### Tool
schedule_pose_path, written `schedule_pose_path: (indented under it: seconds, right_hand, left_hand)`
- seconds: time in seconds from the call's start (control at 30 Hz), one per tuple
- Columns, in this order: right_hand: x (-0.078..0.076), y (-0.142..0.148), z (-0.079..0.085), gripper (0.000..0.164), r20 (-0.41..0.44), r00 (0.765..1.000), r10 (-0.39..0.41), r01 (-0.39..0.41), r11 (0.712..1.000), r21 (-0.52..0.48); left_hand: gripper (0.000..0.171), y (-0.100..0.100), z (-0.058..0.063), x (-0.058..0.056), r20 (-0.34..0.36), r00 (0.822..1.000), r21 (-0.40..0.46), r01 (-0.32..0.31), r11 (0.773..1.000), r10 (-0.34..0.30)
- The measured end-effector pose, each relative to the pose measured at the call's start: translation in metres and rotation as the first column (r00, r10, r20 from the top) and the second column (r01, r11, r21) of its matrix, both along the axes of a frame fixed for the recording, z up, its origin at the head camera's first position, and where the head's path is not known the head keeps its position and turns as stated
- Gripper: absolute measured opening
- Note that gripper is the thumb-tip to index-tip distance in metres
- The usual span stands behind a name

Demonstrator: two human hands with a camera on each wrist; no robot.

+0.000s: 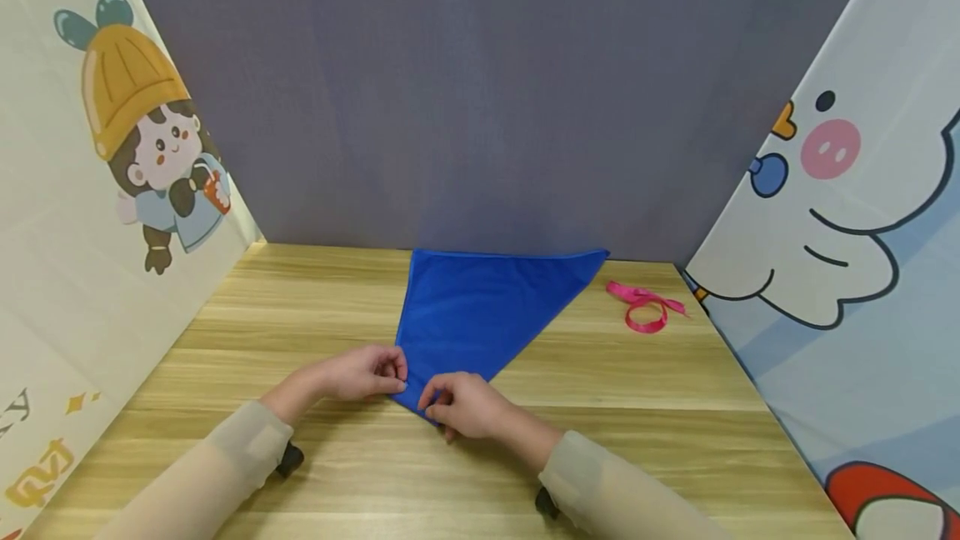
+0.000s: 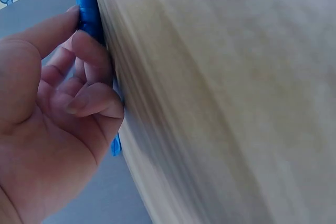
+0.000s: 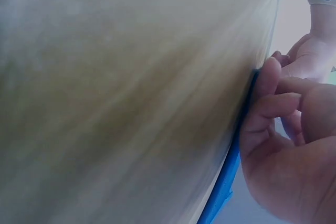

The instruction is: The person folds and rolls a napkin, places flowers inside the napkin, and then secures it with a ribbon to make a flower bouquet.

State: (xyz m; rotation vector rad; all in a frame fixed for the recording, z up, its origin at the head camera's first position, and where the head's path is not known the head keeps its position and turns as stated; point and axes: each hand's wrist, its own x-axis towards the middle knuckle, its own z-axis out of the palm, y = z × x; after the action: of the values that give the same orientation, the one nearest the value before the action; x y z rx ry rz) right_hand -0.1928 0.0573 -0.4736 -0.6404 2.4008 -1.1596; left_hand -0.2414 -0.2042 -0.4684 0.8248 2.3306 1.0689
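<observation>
A blue cloth [image 1: 480, 307] lies spread on the wooden table, with a straight top edge, a point at the far right and a narrow end toward me. My left hand [image 1: 367, 373] pinches its near left corner between thumb and index finger; the left wrist view shows the blue edge [image 2: 88, 9] at those fingertips, the other fingers loosely curled. Close by on the right, my right hand [image 1: 468, 407] grips the near edge with curled fingers. In the right wrist view the blue cloth [image 3: 226, 182] runs along beneath that hand, partly hidden by the fingers.
A pink ribbon [image 1: 647, 315], partly looped, lies on the table [image 1: 600, 457] at the back right. A grey panel [image 1: 465, 90] rises behind the table. Printed cartoon panels stand at the left [image 1: 60, 190] and right [image 1: 840, 215].
</observation>
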Motion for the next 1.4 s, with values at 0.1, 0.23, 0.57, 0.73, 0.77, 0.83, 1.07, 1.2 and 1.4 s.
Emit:
schedule_pose_path:
  seconds: [0.1, 0.23, 0.57, 0.73, 0.77, 0.83, 1.07, 1.2, 1.4]
  right_hand:
    - [-0.001, 0.001, 0.0, 0.007, 0.015, 1.0, -0.006, 0.006, 1.0, 0.007]
    - [-0.003, 0.002, -0.002, 0.007, 0.022, 1.0, -0.017, 0.018, 1.0, -0.011]
    - [-0.003, 0.002, 0.0, 0.007, 0.049, 0.999, -0.022, 0.022, 1.0, -0.002]
    - [-0.004, 0.001, -0.001, 0.014, 0.033, 0.999, -0.02, 0.019, 0.999, 0.038]
    - [-0.004, 0.001, -0.002, 0.015, 0.03, 0.999, -0.021, 0.019, 0.999, 0.044]
    - [-0.004, 0.001, -0.002, 0.015, 0.019, 1.0, -0.02, 0.019, 0.998, 0.053]
    - [-0.004, 0.0, -0.001, 0.015, -0.095, 0.996, -0.002, 0.013, 0.994, 0.109]
    - [-0.004, 0.001, -0.002, 0.012, -0.152, 0.988, 0.012, 0.005, 0.993, 0.115]
    - [-0.004, 0.004, -0.001, 0.007, -0.236, 0.971, 0.036, -0.007, 0.992, 0.122]
  left_hand:
    - [0.01, 0.0, 0.0, 0.0, -0.043, 0.999, 0.024, 0.026, 0.999, -0.025]
    - [0.005, -0.001, -0.002, -0.001, -0.071, 0.996, 0.029, 0.056, 0.998, -0.054]
    - [0.023, -0.008, -0.002, -0.003, -0.031, 0.995, -0.012, 0.091, 0.996, -0.092]
    - [0.018, -0.007, -0.001, -0.003, -0.027, 0.996, -0.009, 0.088, 0.996, -0.088]
    - [0.017, -0.007, -0.001, -0.003, -0.026, 0.996, -0.007, 0.084, 0.996, -0.085]
    - [0.016, -0.007, -0.001, -0.003, -0.035, 0.996, -0.005, 0.082, 0.997, -0.082]
    - [0.015, -0.006, -0.002, -0.005, -0.122, 0.988, -0.029, 0.087, 0.996, -0.09]
    - [0.015, -0.005, -0.004, -0.008, -0.142, 0.985, -0.03, 0.092, 0.995, -0.096]
    - [0.015, -0.004, -0.005, -0.011, -0.173, 0.98, -0.047, 0.089, 0.995, -0.096]
